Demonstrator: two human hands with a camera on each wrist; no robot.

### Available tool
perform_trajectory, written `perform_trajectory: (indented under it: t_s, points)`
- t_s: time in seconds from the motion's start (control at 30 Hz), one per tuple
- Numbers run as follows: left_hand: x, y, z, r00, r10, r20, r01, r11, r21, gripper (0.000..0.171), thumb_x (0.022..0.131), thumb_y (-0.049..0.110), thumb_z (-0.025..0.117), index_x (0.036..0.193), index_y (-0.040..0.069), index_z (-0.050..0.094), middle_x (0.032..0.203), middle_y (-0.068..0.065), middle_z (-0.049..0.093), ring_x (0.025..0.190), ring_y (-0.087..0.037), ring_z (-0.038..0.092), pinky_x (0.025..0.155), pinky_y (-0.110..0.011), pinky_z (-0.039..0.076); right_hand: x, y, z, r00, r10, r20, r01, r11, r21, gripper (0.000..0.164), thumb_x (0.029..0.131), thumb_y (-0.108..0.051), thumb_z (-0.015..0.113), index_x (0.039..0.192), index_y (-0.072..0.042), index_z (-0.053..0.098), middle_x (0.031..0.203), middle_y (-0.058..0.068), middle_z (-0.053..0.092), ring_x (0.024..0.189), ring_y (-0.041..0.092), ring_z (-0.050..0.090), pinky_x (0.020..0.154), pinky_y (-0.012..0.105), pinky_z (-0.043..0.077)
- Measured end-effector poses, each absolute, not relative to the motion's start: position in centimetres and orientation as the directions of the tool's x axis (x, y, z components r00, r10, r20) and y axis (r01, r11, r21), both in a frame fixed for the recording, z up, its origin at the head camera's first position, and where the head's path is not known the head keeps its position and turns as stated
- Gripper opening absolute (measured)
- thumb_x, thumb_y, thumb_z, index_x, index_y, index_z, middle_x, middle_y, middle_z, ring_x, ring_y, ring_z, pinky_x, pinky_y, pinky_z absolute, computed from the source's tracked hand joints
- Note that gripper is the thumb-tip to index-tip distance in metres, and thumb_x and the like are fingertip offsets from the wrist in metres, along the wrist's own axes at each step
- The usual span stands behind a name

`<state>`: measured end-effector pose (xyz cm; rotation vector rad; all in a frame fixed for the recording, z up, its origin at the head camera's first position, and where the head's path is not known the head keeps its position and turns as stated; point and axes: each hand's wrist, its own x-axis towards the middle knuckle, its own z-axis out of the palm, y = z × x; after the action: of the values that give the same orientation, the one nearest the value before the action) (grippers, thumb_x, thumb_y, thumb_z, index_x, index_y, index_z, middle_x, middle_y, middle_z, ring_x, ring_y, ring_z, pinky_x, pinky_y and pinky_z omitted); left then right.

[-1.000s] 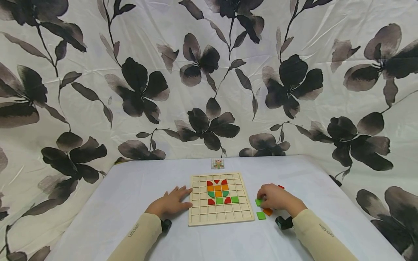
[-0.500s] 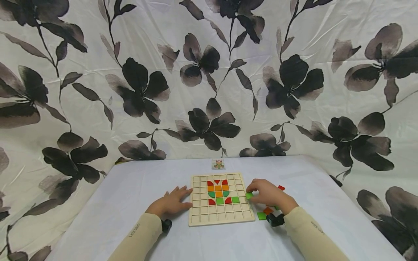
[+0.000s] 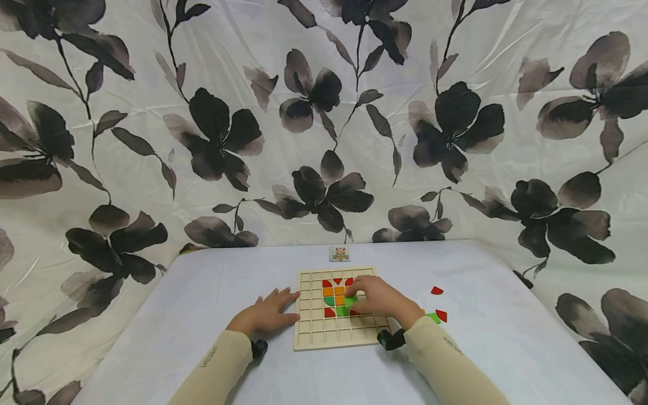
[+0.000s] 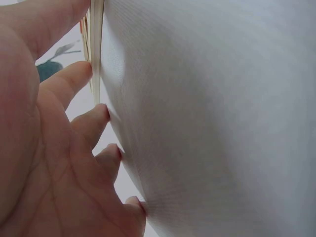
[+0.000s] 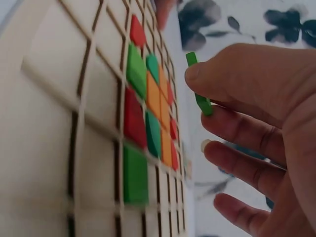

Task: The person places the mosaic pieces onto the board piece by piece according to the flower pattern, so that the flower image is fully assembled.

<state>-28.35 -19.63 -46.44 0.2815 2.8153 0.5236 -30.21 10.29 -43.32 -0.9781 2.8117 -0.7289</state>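
A wooden grid board (image 3: 310,338) lies on the table with red, orange and green tiles set near its middle. Over those tiles my right hand (image 3: 382,301) pinches a green tile (image 5: 200,98) between thumb and index finger. The right wrist view shows this tile held clear of the board's surface, its other fingers spread loosely. A green square (image 5: 136,175) sits in a cell close by; the hand covers it in the head view. My left hand (image 3: 265,314) rests by the board's left side, fingers extended, with thumb and a fingertip touching the edge.
Right of the board lie loose tiles: a red one (image 3: 437,291), another red one (image 3: 441,315) and a partly hidden green one (image 3: 433,318). A small patterned card (image 3: 339,253) lies behind the board. A floral cloth (image 3: 324,129) hangs behind the white table (image 3: 243,382).
My right hand has picked the green tile from the loose pieces and carried it left over the board's middle. My left hand has stayed at the board's edge.
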Motion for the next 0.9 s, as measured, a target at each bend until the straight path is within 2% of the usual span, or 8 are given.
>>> perform_trajectory:
  t_s: [0.23,0.5,0.63,0.9]
  points:
    - [-28.5,-19.8,-46.3,-0.943,0.256,-0.214,0.161,0.910,0.382,0.068,0.090,0.052,0.060,0.148,0.025,0.040,0.158,-0.010,0.031,0.148,-0.039,0.019,0.114,-0.068,0.012,-30.0,7.3,-43.8,-0.738,-0.661,0.137,-0.657,0.657,-0.370,0.019,0.087,-0.026,0.071,0.105,-0.019,0.075,0.103,-0.007,0.071,0.100,0.016,0.062,0.094,0.045,0.044]
    - [-28.5,-19.9,-46.5,-0.938,0.268,-0.220,0.168,0.906,0.389,0.067,0.090,0.052,0.059,0.148,0.025,0.040,0.159,-0.009,0.031,0.149,-0.039,0.018,0.114,-0.068,0.011,-29.6,4.6,-44.8,-0.734,-0.670,0.111,-0.665,0.675,-0.319,0.014,0.088,-0.033,0.071,0.101,-0.028,0.075,0.100,-0.017,0.071,0.099,0.006,0.062,0.101,0.049,0.037]
    - [-28.5,-20.0,-46.5,-0.938,0.271,-0.217,0.170,0.904,0.393,0.067,0.090,0.052,0.059,0.148,0.025,0.041,0.158,-0.009,0.031,0.149,-0.039,0.018,0.114,-0.069,0.012,-29.4,3.6,-44.9,-0.715,-0.686,0.134,-0.692,0.667,-0.275,0.012,0.088,-0.032,0.071,0.098,-0.027,0.076,0.097,-0.016,0.072,0.092,0.002,0.063,0.103,0.051,0.036]
    - [-28.2,-19.9,-46.3,-0.937,0.270,-0.220,0.165,0.901,0.401,0.067,0.090,0.052,0.060,0.148,0.024,0.041,0.158,-0.009,0.031,0.149,-0.039,0.018,0.113,-0.069,0.012,-28.8,2.4,-44.9,-0.735,-0.670,0.108,-0.677,0.715,-0.176,0.013,0.088,-0.029,0.070,0.099,-0.025,0.076,0.096,-0.013,0.070,0.096,0.008,0.062,0.108,0.058,0.033]
